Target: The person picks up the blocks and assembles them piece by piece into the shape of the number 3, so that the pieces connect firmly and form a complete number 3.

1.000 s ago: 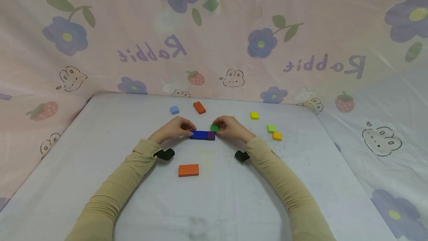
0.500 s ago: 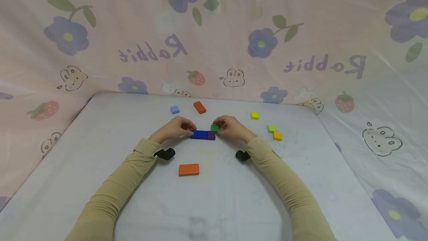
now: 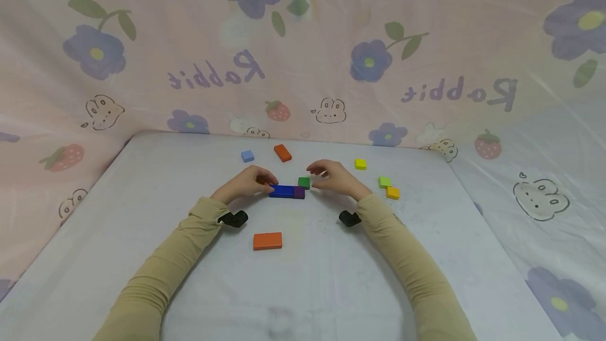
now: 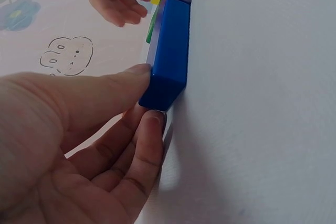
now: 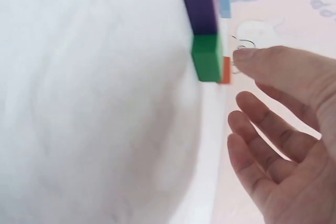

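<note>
On the surface (image 3: 326,288), our left grip (image 3: 245,182) pinches the blue block's (image 3: 282,191) end; nudging it could skew the adjoining purple block (image 3: 299,192) and green block (image 3: 304,182). Our right grip (image 3: 336,178) is empty, fingers parted.

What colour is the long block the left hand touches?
Blue block, clearest in the left wrist view.

On the table (image 3: 326,288) I saw a pale-blue block (image 3: 248,156) toward eleven o'clock, a yellow block (image 3: 360,164) near one, a lime block (image 3: 384,182) near two; a curtain (image 3: 312,36) hung at twelve.
</note>
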Tool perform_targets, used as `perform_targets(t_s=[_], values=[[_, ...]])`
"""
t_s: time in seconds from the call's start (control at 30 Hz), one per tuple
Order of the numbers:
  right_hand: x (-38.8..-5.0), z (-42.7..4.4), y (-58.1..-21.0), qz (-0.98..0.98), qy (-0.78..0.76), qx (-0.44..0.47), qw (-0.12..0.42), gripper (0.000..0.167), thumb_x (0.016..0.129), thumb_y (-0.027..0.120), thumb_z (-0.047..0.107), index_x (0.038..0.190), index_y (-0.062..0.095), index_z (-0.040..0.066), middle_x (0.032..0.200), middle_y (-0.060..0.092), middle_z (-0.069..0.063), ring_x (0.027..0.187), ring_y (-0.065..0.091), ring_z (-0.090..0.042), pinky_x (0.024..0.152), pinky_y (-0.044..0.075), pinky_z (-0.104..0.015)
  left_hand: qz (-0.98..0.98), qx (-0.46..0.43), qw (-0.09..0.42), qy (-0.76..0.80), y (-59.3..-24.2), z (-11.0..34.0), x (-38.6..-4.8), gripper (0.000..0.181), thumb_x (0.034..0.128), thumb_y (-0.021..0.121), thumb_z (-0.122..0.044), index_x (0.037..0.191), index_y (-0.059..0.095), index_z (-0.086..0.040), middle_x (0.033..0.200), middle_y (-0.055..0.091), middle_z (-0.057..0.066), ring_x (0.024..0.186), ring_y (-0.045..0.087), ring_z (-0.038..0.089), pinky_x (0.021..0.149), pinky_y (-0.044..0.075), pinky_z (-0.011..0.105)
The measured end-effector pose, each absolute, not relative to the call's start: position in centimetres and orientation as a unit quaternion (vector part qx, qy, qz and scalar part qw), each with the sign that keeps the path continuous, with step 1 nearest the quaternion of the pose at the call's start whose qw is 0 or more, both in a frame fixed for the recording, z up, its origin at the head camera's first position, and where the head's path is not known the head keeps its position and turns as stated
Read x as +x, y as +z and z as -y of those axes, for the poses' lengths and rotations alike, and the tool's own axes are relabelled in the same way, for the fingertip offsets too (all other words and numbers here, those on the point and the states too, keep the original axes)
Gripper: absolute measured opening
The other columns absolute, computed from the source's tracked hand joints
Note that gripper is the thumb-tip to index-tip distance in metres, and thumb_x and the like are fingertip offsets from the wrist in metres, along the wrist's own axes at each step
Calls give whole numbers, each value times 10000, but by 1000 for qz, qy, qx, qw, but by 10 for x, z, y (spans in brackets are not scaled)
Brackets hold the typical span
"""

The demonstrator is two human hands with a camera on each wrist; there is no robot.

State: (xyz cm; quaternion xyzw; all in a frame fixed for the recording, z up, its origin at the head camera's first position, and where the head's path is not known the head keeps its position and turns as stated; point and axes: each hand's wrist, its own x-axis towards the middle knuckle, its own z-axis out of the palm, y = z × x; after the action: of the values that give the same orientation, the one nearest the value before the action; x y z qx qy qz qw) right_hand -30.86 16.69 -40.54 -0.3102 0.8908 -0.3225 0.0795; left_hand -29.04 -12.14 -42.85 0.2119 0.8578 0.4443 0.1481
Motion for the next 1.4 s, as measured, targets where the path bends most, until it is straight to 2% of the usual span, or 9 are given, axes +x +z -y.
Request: perform_targets(t_s=[0.3, 0.5, 0.63, 0.9, 1.4], values=[[-306, -190, -393, -883, -344, -318, 27, 426, 847, 722, 65, 1237, 577, -27, 1187, 605, -194, 1066, 556, -286, 910, 452, -426, -859, 217, 146, 440, -427, 121, -290, 221, 882, 674, -45, 1103, 682, -33, 1030, 661, 62, 869, 561, 197, 820, 472, 315], [-305, -204, -391, -887, -345, -308, 10, 427, 837, 736, 75, 1229, 587, -2, 1178, 607, -194, 1062, 561, -269, 902, 453, -415, -861, 217, 144, 437, -429, 122, -291, 217, 883, 673, -44, 1100, 680, -36, 1038, 662, 61, 876, 562, 194, 832, 470, 322], [-304, -213, -390, -891, -343, -299, 5, 422, 838, 736, 79, 1231, 591, 24, 1178, 611, -178, 1062, 564, -260, 900, 453, -414, -860, 220, 146, 438, -429, 123, -291, 221, 884, 674, -51, 1104, 680, -35, 1038, 662, 62, 875, 562, 197, 832, 469, 327], [-301, -229, -386, -893, -340, -293, -6, 420, 843, 728, 74, 1230, 583, -3, 1176, 608, -188, 1067, 564, -300, 896, 448, -443, -863, 216, 143, 433, -426, 122, -290, 217, 889, 669, -57, 1104, 681, -43, 1063, 666, 54, 954, 573, 199, 893, 456, 362], [-287, -274, -391, -906, -338, -255, -7, 409, 850, 722, 66, 1223, 578, -20, 1171, 605, -216, 1075, 559, -339, 893, 444, -472, -862, 216, 145, 436, -427, 122, -288, 219, 886, 671, -49, 1104, 678, -33, 1045, 661, 66, 887, 563, 195, 842, 467, 327]])
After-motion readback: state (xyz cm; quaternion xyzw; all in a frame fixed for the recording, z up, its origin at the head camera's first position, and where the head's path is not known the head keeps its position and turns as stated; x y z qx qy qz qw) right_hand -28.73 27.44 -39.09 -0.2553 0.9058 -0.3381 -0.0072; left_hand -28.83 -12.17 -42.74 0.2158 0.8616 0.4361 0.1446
